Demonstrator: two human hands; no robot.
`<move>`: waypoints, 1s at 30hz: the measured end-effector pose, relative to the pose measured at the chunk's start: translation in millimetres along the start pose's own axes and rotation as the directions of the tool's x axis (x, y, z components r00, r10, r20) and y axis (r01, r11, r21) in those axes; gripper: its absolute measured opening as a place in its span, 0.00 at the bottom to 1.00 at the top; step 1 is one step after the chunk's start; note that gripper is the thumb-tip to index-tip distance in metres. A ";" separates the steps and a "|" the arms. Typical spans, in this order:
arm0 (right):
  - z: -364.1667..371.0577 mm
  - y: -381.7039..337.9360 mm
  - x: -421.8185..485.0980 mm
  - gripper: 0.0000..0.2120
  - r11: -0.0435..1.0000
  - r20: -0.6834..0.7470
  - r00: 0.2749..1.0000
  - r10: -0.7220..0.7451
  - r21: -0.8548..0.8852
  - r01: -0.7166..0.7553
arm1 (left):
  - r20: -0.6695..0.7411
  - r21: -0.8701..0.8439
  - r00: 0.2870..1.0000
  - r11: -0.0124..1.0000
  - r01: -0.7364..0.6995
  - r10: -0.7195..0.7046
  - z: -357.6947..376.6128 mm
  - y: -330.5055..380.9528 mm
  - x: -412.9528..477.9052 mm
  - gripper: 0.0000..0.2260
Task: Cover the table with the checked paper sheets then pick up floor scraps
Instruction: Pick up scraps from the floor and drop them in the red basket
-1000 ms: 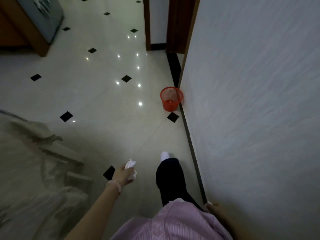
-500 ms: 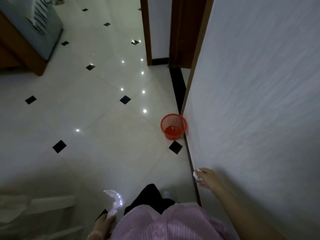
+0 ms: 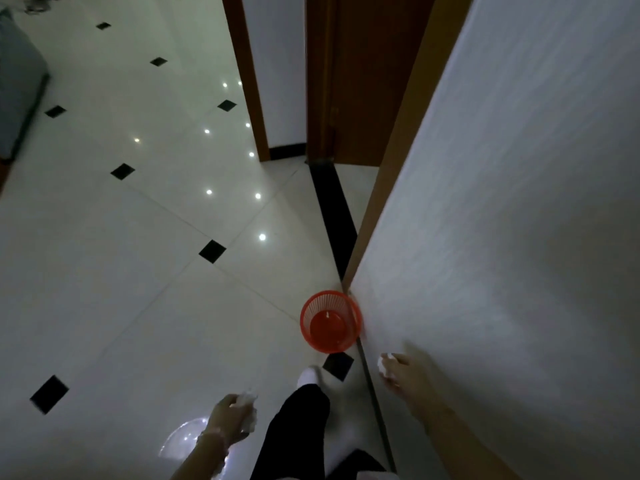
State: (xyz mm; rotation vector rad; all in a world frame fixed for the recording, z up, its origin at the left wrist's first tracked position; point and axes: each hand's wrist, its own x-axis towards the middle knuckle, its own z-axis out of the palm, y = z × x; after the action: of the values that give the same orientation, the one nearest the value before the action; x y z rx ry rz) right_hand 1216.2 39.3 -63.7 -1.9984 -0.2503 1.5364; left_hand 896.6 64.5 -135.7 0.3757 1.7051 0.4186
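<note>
both hands carry floor scraps, balled up, which should keep bits from dropping. the left hand, at the lower centre of the frame, curls its fingers round a crumpled white scrap. the right hand, at the lower right beside the wall, pinches a smaller white scrap at its fingertips. the red mesh bin stands on the tiled floor against the wall's corner, just above the right hand. it is likely where both scraps are meant to go.

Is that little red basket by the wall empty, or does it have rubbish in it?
Empty, it seems: the red basket stands upright and its bare red bottom shows through the open top.
</note>
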 end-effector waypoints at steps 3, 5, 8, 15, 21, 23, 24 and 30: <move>21.6 -30.2 39.3 0.09 0.996 -0.016 0.998 0.066 0.055 -0.065 | 0.081 0.058 0.997 0.998 0.015 -0.020 58.0 67.2 17.0 0.10; 36.1 -46.5 69.0 0.08 0.988 -0.016 0.993 0.116 0.104 -0.114 | 0.097 0.065 0.995 0.998 -0.013 0.007 92.0 102.5 40.0 0.07; 57.4 -53.7 122.2 0.07 0.972 -0.028 0.984 0.176 0.161 -0.170 | 0.140 0.137 0.990 0.991 0.009 -0.028 134.7 126.8 74.8 0.06; 79.9 -21.9 229.4 0.03 0.899 0.065 0.948 0.313 0.301 -0.318 | 0.186 0.213 0.977 0.975 0.062 -0.103 193.3 108.4 162.1 0.10; 72.6 -1.9 244.3 0.15 0.889 0.084 0.920 0.383 0.238 -0.392 | 0.189 0.277 0.976 0.960 0.050 -0.106 180.4 81.4 192.4 0.09; 70.9 6.2 242.9 0.09 0.891 0.039 0.907 0.418 0.175 -0.418 | 0.169 0.253 0.975 0.963 0.096 -0.141 164.6 67.7 192.6 0.08; 69.7 9.6 240.9 0.07 0.891 0.013 0.901 0.435 0.143 -0.432 | 0.155 0.226 0.976 0.967 0.118 -0.155 156.9 64.2 186.3 0.07; 50.7 15.3 195.3 0.03 0.927 -0.040 0.953 0.302 -0.223 -0.303 | 0.024 0.130 0.998 0.990 0.061 -0.064 92.0 38.9 114.7 0.05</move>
State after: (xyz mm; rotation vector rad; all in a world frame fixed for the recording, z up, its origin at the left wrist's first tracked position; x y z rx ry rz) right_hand 1227.1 139.8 -239.0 -2.3058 -0.1222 1.7584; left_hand 968.4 158.8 -230.9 0.4191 1.7162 0.2569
